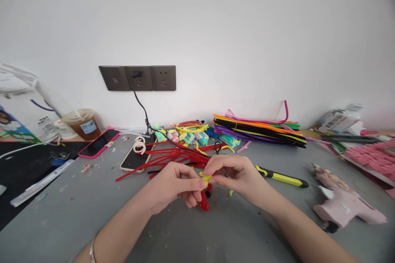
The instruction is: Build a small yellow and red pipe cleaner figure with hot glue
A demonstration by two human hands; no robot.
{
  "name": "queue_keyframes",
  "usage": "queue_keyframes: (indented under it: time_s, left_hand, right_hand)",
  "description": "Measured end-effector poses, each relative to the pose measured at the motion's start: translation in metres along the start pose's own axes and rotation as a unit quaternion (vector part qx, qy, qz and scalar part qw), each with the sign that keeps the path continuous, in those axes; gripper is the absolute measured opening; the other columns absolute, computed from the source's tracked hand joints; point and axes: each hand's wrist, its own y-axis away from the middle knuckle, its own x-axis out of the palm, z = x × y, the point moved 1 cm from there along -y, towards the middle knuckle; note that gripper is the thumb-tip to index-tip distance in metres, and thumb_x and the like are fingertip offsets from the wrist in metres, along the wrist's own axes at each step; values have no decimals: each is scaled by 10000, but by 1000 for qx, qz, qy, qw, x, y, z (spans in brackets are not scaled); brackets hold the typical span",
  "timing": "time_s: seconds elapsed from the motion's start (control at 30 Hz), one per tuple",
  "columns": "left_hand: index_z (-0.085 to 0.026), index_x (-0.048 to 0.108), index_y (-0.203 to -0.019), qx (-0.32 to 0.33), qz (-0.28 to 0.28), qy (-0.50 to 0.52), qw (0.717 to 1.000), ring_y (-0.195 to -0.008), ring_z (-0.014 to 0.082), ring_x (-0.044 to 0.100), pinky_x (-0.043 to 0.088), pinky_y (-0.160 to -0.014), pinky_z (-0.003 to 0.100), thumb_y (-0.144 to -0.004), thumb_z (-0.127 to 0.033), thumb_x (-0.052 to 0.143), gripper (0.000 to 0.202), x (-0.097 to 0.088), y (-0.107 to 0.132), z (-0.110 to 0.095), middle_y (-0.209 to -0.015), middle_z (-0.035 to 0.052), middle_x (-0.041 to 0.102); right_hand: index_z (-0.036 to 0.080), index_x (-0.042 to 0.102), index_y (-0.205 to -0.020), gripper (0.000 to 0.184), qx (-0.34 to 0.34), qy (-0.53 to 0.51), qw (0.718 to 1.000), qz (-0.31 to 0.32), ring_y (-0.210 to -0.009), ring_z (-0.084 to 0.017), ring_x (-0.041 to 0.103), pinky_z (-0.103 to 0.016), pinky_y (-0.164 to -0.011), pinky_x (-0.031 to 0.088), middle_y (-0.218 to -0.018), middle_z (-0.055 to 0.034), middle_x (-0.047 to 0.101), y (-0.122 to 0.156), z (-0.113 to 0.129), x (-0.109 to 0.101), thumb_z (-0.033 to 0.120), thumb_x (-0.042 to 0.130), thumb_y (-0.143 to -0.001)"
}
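My left hand (174,185) and my right hand (236,174) meet above the grey table (92,213), both pinched on a small pipe-cleaner piece. Its yellow part (205,178) sits between the fingertips of both hands. Its red part (203,202) hangs below my left fingers. Just behind the hands lies a loose bundle of red pipe cleaners (173,156).
A pink glue gun (342,203) lies at the right, yellow-handled cutters (282,178) behind my right hand. A stack of coloured pipe cleaners (259,129) lies by the wall. Two phones (98,144) (134,160), a drink cup (82,123) and a black cable (145,113) are at left.
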Motion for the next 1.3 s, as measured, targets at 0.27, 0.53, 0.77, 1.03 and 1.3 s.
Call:
queue_keyframes:
  time_s: [0.27,0.53,0.77,1.03,1.3]
  left_hand:
    - [-131,676,-608,-29,7,-16,999,-435,56,557,455,-463,169,-694,-337,836,274,0,3,0,-557,2,668]
    - [-133,688,-638,19,-18,-55,998,-472,70,566,461,-493,184,-723,-351,817,267,1,2,-3,-571,7,669]
    - [-119,728,-812,51,-29,-53,997,-599,99,609,499,-587,214,-730,-333,821,248,-4,1,-5,-690,32,691]
    - [-168,696,-1033,189,-91,-92,973,-961,190,646,537,-788,269,-734,-221,798,321,1,-4,-2,-1055,83,699]
    - [-188,713,-918,256,-132,-133,948,-921,189,651,528,-772,248,-769,-252,761,169,9,-3,3,-950,50,721]
  right_hand:
    - [189,771,-829,39,25,-25,999,32,-715,-125,633,-220,-638,519,-823,-36,690,-1,-3,1,227,764,-834]
    - [175,739,-816,156,50,-2,999,22,-736,-147,618,-258,-669,519,-838,-47,669,-1,-1,1,327,743,-851]
    - [190,725,-824,164,30,1,999,-41,-725,-162,624,-278,-669,533,-794,-37,677,-3,-3,1,352,749,-834]
    - [209,729,-822,174,-4,17,992,-124,-776,-177,648,-275,-698,547,-828,-42,695,-4,-4,1,381,751,-825]
    - [205,719,-817,236,2,29,992,-121,-730,-175,620,-284,-655,536,-819,-53,677,-2,-3,9,440,735,-831]
